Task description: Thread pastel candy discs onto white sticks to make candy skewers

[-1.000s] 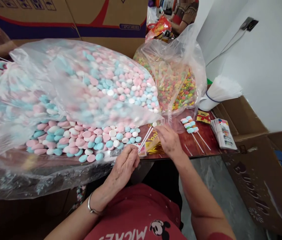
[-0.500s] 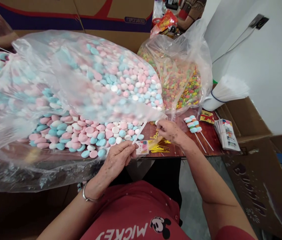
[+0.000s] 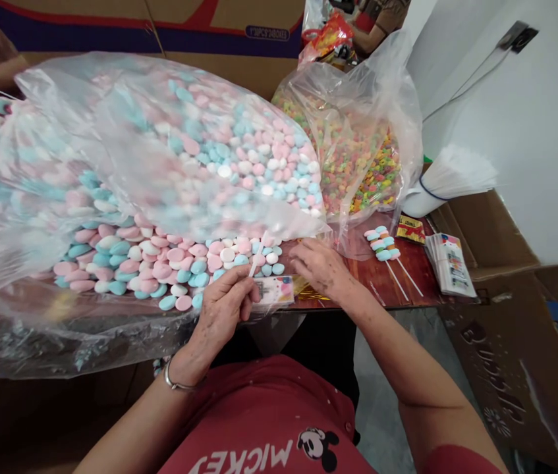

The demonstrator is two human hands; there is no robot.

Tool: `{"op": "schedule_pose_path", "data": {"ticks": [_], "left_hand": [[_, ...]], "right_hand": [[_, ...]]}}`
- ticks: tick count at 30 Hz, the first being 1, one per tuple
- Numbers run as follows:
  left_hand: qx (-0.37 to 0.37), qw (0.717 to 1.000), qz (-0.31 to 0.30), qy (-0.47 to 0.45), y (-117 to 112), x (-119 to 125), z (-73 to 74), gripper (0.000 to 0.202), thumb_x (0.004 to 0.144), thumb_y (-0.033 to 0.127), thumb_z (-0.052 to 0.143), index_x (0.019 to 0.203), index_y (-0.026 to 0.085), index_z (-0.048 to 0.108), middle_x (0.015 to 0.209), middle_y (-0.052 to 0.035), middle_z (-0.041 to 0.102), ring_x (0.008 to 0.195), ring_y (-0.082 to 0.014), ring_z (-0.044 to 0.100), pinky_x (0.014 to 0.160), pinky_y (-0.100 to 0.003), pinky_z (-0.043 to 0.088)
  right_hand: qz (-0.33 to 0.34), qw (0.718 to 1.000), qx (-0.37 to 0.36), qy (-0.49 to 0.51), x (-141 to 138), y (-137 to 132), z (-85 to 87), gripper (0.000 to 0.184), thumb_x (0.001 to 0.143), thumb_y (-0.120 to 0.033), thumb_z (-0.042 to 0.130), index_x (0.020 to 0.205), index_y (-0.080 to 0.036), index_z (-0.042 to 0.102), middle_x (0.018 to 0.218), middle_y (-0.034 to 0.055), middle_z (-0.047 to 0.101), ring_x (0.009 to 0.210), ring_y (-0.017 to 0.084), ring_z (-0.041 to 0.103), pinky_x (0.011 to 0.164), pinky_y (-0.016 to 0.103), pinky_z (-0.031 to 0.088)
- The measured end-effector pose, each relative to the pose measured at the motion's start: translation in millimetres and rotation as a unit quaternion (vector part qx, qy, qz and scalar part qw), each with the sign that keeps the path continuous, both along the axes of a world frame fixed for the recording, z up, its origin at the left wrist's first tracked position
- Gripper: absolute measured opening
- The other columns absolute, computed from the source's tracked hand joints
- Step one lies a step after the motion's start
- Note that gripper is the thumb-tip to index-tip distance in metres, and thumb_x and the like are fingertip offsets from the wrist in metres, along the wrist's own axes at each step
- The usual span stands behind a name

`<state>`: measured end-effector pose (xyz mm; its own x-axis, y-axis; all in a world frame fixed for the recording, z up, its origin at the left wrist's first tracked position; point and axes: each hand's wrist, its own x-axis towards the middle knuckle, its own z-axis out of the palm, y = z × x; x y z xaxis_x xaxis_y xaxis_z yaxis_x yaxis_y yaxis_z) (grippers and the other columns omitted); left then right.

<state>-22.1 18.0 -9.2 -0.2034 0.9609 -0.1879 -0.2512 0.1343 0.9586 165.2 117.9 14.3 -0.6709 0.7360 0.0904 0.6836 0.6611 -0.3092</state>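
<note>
My left hand pinches a thin white stick, which points up and away over the marshmallows. To its right, my right hand hovers with fingers stretched toward the right edge of the loose pink, blue and white marshmallows. I see nothing held in it, though its fingertips are partly turned down. Between the hands lie printed clear packets. Yellow twist ties are partly hidden under my right hand. Two sticks threaded with marshmallows rest on the table to the right.
A large clear bag of marshmallows covers the left. Behind right stands a bag of colourful ring candies. A white container of sticks, a stack of packets and a cardboard box are at the right. Another person's arm shows behind.
My right hand has moved left toward the marshmallows, and its fingers have spread. My left hand has shifted slightly left with the stick, which now stands more upright.
</note>
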Motion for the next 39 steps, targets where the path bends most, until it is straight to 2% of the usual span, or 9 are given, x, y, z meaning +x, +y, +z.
{"op": "schedule_pose_path", "data": {"ticks": [2,5,11,14,17,20,26,30,39], "left_hand": [[0.016,1.0,0.009,-0.006,-1,0,-1.6,0.016,0.085,0.028,0.06,0.094,0.017,0.067,0.06,0.0027,0.064,0.033,-0.0034,0.038,0.036,-0.017,0.023],[0.032,0.999,0.015,-0.013,-1,0,-3.1,0.018,0.085,0.031,0.06,0.096,0.017,0.064,0.062,0.0014,0.068,0.033,-0.0042,0.039,0.036,-0.017,0.025],[0.007,1.0,0.006,0.008,-1,1,-4.9,0.016,0.083,0.033,0.062,0.088,0.017,0.063,0.059,0.0023,0.066,0.033,-0.0049,0.039,0.036,-0.018,0.025],[-0.002,1.0,0.0,0.028,-1,2,-7.3,0.014,0.081,0.031,0.064,0.079,0.017,0.067,0.049,0.005,0.054,0.036,-0.0056,0.039,0.037,-0.018,0.024],[0.003,1.0,0.014,0.02,-1,4,-8.5,0.011,0.079,0.028,0.066,0.08,0.018,0.069,0.057,0.0037,0.058,0.038,-0.0051,0.041,0.037,-0.018,0.025],[0.003,1.0,0.017,0.009,-1,4,-7.4,0.014,0.079,0.029,0.065,0.086,0.017,0.068,0.06,0.0032,0.061,0.037,-0.0048,0.042,0.035,-0.018,0.026],[0.003,1.0,-0.01,-0.003,0,5,-6.0,0.02,0.08,0.034,0.063,0.091,0.018,0.06,0.063,0.0024,0.068,0.034,-0.0051,0.043,0.035,-0.017,0.028],[0.01,0.999,-0.024,0.022,1,6,-5.0,0.017,0.08,0.033,0.062,0.087,0.018,0.059,0.067,0.0017,0.068,0.034,-0.004,0.041,0.037,-0.018,0.03],[0.009,0.998,-0.043,0.056,3,5,-8.7,0.016,0.079,0.033,0.067,0.074,0.018,0.063,0.055,0.0055,0.051,0.038,-0.004,0.035,0.037,-0.018,0.022]], "right_hand": [[0.017,0.999,-0.021,0.019,-17,-8,-3.8,0.014,0.092,-0.023,0.054,0.098,-0.017,0.064,0.1,0.0087,0.064,0.093,0.02,0.059,0.081,0.03,0.044],[-0.04,0.999,-0.028,0.004,-33,-13,-12.0,0.02,0.088,-0.022,0.058,0.107,-0.016,0.06,0.104,0.0105,0.066,0.095,0.023,0.06,0.077,0.032,0.045],[-0.12,0.991,0.027,-0.061,-21,1,-13.4,0.026,0.088,-0.009,0.044,0.104,-0.016,0.063,0.105,0.0146,0.067,0.099,0.027,0.059,0.085,0.036,0.046],[-0.101,0.992,0.069,-0.006,-15,5,-9.9,0.028,0.088,-0.009,0.042,0.102,-0.016,0.066,0.1,0.0126,0.067,0.098,0.026,0.059,0.089,0.037,0.046],[-0.009,0.994,0.095,0.051,-17,3,-11.7,0.03,0.09,-0.01,0.044,0.105,-0.019,0.068,0.101,0.0095,0.066,0.099,0.023,0.057,0.091,0.035,0.046],[0.057,0.995,0.074,0.017,-21,0,-19.3,0.022,0.09,-0.011,0.05,0.098,-0.019,0.069,0.096,0.0089,0.065,0.096,0.022,0.056,0.09,0.034,0.047],[-0.081,0.992,0.015,0.095,-4,13,-28.2,0.027,0.091,-0.012,0.047,0.106,-0.016,0.068,0.102,0.0101,0.07,0.098,0.022,0.063,0.089,0.034,0.049],[-0.102,0.974,-0.045,0.197,9,24,-20.3,0.027,0.089,-0.016,0.048,0.098,-0.02,0.073,0.096,0.0049,0.074,0.092,0.019,0.067,0.086,0.033,0.05],[-0.09,0.958,-0.129,0.241,14,17,-3.2,0.024,0.078,-0.021,0.057,0.096,-0.017,0.073,0.09,0.0041,0.071,0.078,0.016,0.063,0.074,0.029,0.048]]}}
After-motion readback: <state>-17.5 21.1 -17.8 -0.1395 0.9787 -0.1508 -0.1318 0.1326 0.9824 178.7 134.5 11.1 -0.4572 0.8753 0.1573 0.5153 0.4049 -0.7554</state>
